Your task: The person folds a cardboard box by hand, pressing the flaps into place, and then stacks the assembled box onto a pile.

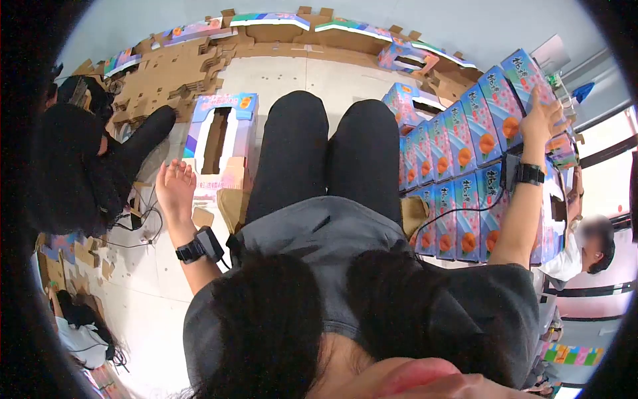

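Note:
My left hand (174, 193) is palm up with its fingers loosely stretched, holding nothing, to the left of my legs. Beside it on the floor is a blue, white and pink carton (246, 133) with a long cut-out in its top. On the right, my right hand (541, 121) reaches out to the far end of a stack of printed cartons, fingers spread over the edge of the last upper carton (522, 70). Below, a lower row of matching peach-printed cartons (468, 206) stands close together. A black band with a small device sits on each of my wrists.
Flattened brown cardboard (159, 80) lies at the back left. Another cut-out carton (403, 106) stands beyond the stack, with more along the wall. A person in black (80, 166) sits at left; others are at lower left and far right. Cables (143, 223) cross the floor.

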Action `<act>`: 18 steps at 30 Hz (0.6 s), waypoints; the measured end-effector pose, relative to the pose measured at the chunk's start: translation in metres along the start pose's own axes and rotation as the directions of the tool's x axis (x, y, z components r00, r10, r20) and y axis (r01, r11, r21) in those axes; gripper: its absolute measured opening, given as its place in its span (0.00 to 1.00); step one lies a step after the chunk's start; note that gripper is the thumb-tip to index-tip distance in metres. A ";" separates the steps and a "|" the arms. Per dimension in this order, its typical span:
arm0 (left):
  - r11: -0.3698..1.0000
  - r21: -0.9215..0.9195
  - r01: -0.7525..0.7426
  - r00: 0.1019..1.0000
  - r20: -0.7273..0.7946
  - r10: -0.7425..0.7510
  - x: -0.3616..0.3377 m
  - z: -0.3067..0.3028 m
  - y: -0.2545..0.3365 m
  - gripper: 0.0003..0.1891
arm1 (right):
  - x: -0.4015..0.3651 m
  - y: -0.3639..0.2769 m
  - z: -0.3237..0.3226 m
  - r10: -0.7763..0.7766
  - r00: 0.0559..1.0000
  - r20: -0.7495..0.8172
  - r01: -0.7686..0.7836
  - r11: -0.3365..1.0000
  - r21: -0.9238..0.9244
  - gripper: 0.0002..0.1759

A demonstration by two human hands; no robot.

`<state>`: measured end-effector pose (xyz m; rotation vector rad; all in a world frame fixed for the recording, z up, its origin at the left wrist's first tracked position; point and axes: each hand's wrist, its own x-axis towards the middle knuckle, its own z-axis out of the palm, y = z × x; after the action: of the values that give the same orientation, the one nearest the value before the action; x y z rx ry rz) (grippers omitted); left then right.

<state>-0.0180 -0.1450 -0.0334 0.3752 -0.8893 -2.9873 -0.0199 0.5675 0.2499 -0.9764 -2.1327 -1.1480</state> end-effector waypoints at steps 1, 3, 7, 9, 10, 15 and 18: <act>1.000 0.021 -0.010 1.000 -0.004 0.010 0.000 0.001 -0.002 0.15 | -0.001 0.001 -0.001 0.000 1.000 0.007 0.000 1.000 -0.007 0.49; 1.000 0.019 0.007 1.000 -0.026 -0.006 0.007 -0.006 -0.007 0.15 | -0.004 0.002 -0.002 -0.001 1.000 -0.001 0.001 1.000 0.000 0.48; 0.995 0.061 0.074 0.996 -0.063 -0.070 0.024 -0.020 -0.016 0.16 | -0.008 0.000 -0.003 0.003 0.999 -0.044 -0.002 1.000 0.028 0.45; 0.991 0.081 0.106 0.990 -0.101 -0.097 0.031 -0.021 -0.018 0.16 | -0.008 -0.001 -0.002 0.003 0.999 -0.036 -0.003 1.000 -0.009 0.45; 0.990 0.091 0.109 0.989 -0.115 -0.098 0.035 -0.022 -0.019 0.15 | -0.008 0.000 -0.003 0.001 1.000 -0.018 -0.001 1.000 -0.011 0.45; 0.976 0.140 0.165 0.977 -0.158 -0.143 0.052 -0.031 -0.027 0.15 | -0.006 0.011 0.005 -0.055 0.998 -0.003 0.055 0.997 -0.047 0.48; 0.947 0.223 0.230 0.960 -0.210 -0.183 0.058 -0.031 -0.034 0.18 | -0.007 0.014 -0.010 -0.136 0.989 0.064 0.139 0.990 -0.037 0.49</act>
<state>-0.0645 -0.1371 -0.0901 0.7870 -1.2757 -2.9579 -0.0034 0.5621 0.2571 -0.9053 -2.2636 -1.2473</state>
